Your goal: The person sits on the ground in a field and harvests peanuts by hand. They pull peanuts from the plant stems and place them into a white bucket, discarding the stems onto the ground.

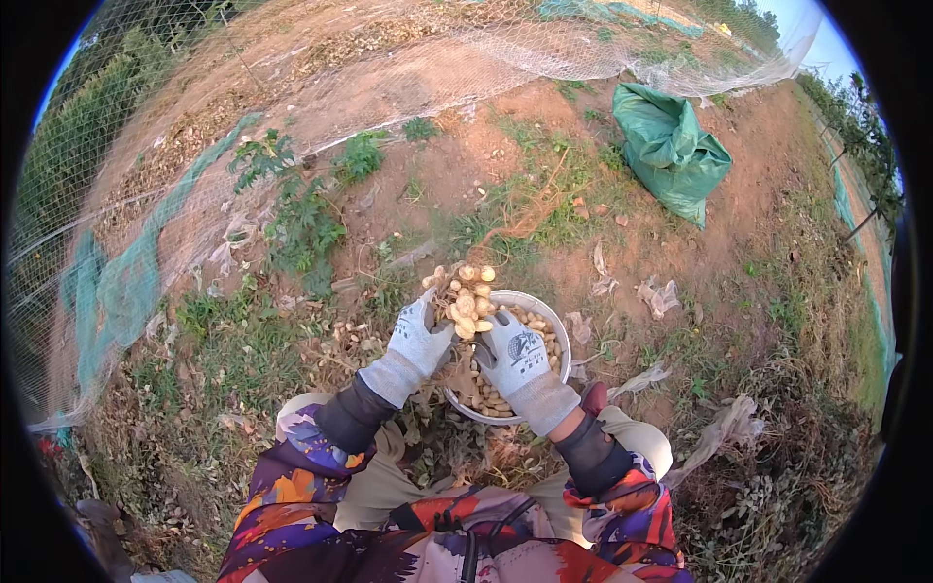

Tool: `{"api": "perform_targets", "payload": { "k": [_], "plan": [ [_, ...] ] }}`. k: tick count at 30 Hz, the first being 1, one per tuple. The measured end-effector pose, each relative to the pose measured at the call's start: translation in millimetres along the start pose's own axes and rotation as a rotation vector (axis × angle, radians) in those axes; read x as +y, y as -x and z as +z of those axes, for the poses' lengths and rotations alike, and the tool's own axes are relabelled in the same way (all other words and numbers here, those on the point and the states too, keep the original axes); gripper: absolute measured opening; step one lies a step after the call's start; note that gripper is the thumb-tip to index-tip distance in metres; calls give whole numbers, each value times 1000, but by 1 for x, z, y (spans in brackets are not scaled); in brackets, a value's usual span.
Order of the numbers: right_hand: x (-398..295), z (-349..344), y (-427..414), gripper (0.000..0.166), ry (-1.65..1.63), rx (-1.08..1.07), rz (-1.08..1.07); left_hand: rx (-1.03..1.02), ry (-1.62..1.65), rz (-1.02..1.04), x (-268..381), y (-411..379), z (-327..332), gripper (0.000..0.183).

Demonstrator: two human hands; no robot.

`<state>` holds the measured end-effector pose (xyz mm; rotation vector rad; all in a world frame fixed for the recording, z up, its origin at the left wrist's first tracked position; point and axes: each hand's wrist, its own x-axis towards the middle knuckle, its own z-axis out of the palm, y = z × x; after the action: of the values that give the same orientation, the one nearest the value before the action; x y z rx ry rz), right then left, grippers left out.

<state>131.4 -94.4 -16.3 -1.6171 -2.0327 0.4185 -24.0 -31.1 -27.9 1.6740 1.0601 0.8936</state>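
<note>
A cluster of peanuts in the shell [464,297] on their dry roots is raised in front of me. My left hand [420,337], in a grey work glove with a dark palm, grips the cluster from the left side. Gloved the same way, my right hand [514,355] has its thumb and fingers at the cluster's lower right, on the pods. Below both hands stands a round white bucket [565,342] between my feet. Loose peanuts [492,399] fill much of it, and my right hand and wrist hide part of its opening.
A green woven sack [674,153] slumps on the soil at the upper right. White netting [408,87] runs across the far side, with teal mesh [131,288] at the left. Plastic film scraps [658,297], weeds [302,226] and dry plants [765,474] lie or grow around me.
</note>
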Motion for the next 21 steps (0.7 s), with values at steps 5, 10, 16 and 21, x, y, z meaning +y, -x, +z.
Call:
{"api": "perform_targets", "payload": {
  "k": [5,10,16,21],
  "plan": [
    [-9,-11,12,22,-41,-100,-74,-68,-120,-62,-1,-4,-2,54],
    [-19,-30,11,21,-351,-269,-47,-110,-402,7,-14,-4,-2,60],
    [-33,-57,21,24,-672,-239,-294,113,-64,-129,4,-23,-45,45],
    [16,-28,11,36,-282,-156,35,69,-50,-53,-5,-29,-34,41]
  ]
}}
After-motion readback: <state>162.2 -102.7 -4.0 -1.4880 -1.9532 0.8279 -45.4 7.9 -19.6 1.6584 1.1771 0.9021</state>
